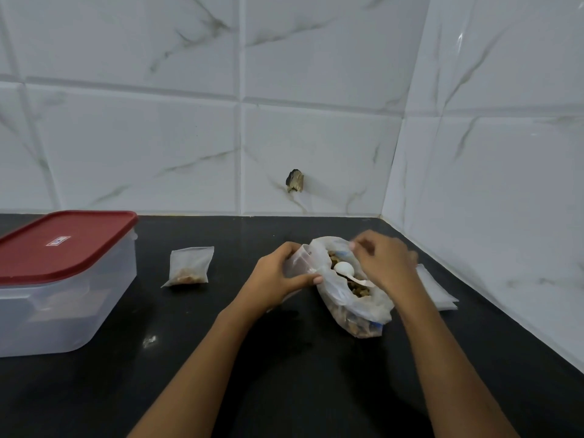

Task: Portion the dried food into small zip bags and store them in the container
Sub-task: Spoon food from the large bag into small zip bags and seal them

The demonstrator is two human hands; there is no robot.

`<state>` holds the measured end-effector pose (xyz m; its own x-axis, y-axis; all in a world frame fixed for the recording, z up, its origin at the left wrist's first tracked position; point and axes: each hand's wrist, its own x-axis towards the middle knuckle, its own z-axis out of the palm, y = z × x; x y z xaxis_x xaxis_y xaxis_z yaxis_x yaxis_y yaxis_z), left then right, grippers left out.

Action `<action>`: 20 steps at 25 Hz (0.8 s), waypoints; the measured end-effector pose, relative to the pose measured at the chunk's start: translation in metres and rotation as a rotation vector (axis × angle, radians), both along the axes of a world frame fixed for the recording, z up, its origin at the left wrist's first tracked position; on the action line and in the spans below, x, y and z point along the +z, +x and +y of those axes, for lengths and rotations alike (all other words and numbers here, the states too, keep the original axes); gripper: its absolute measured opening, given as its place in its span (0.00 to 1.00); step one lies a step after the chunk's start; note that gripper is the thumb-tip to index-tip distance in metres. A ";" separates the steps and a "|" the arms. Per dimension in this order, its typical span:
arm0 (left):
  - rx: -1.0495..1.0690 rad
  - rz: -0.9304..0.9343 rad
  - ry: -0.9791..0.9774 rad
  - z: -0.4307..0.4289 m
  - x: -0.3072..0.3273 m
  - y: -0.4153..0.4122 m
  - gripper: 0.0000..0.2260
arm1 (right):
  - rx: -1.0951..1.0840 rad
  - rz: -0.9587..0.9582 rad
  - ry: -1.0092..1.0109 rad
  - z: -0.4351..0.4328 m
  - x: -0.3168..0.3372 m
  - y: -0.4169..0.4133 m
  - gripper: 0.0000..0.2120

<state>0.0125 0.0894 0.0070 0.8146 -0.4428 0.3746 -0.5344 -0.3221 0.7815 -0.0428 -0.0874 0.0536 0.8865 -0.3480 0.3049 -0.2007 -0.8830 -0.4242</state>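
Hands (278, 276) (384, 260) on zip bag (298, 262), spoon (343, 267) in food (357, 289)

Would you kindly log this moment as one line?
left hand holds small zip bag | right hand over spoon in food bag | container lidded

Both in shot now: my left hand (278, 276) and right hand (384, 263) bare, left forearm (202, 358) and right forearm (442, 358) uncovered to the frame's lower edge.
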 end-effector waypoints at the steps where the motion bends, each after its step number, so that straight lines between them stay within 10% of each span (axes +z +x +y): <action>1: -0.014 0.014 0.020 -0.001 0.000 0.000 0.22 | -0.039 0.141 -0.120 -0.010 -0.001 -0.002 0.12; 4: -0.026 0.021 0.047 -0.005 0.001 -0.001 0.21 | 0.017 0.389 -0.024 -0.020 -0.004 -0.004 0.12; 20: -0.077 -0.023 0.162 -0.014 0.010 -0.003 0.26 | -0.009 0.273 -0.283 -0.017 -0.012 0.002 0.13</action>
<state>0.0097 0.0751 0.0171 0.7682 -0.5595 0.3111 -0.5793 -0.4006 0.7099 -0.0412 -0.1043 0.0421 0.9455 -0.2923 0.1436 -0.2810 -0.9551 -0.0940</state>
